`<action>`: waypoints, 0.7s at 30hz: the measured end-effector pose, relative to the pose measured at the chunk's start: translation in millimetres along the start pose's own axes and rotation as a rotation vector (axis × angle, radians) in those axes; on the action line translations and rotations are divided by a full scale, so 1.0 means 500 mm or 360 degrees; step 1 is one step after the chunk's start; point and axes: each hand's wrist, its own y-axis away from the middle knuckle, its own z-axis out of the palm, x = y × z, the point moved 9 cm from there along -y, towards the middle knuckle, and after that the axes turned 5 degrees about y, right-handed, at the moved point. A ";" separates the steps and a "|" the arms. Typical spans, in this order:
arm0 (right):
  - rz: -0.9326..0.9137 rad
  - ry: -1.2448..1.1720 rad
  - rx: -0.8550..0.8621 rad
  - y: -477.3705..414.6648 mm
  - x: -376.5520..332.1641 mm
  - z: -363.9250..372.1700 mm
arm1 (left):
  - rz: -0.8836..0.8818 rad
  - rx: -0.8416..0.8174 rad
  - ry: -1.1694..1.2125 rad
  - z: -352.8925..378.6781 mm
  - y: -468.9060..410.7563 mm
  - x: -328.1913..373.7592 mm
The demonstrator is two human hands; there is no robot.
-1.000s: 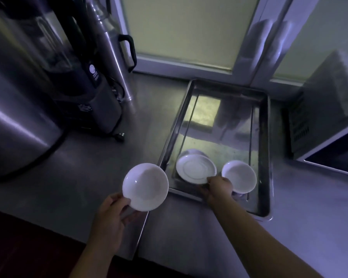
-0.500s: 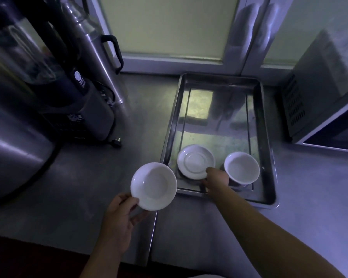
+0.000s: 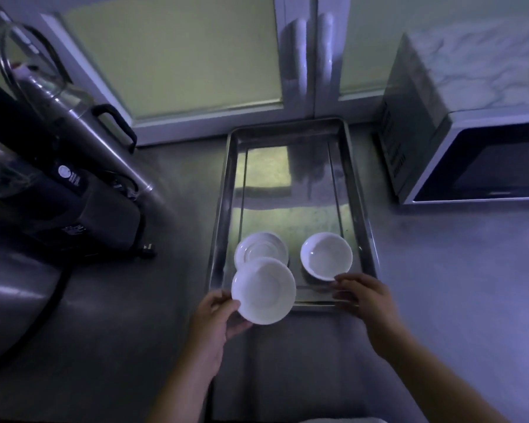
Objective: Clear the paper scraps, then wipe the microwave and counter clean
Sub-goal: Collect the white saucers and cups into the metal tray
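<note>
A steel tray lies on the grey counter in dim light. In its near end sit a white saucer on the left and a white bowl on the right. My left hand grips a second white bowl by its near-left rim, held over the tray's near-left corner. My right hand is at the tray's near rim, fingers loosely bent, close to the right bowl. The microwave stands at the right. No paper scraps show.
A dark blender base, a steel kettle with a black handle and a large steel pot crowd the counter's left side, with a black cord and plug. Window frames run along the back.
My left hand has carried its bowl rightward over the tray's near-left corner. My right hand has left the saucer and moved right to the tray's near rim beside the other bowl.
</note>
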 end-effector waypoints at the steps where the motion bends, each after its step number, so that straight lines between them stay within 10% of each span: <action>1: -0.0017 -0.0011 0.0054 -0.003 -0.008 -0.042 | -0.0018 -0.0030 -0.0055 0.037 -0.012 0.000; 10: -0.0044 -0.0246 0.0352 -0.020 -0.007 -0.291 | -0.0041 -0.0131 -0.0466 0.318 -0.142 -0.017; 16: 0.0052 -0.0304 0.0359 -0.008 0.053 -0.334 | 0.0746 -0.0239 -0.1693 0.410 -0.147 0.019; 21: 0.0070 -0.0280 0.0302 -0.013 0.060 -0.332 | 0.0395 -0.0509 -0.2508 0.513 -0.167 -0.059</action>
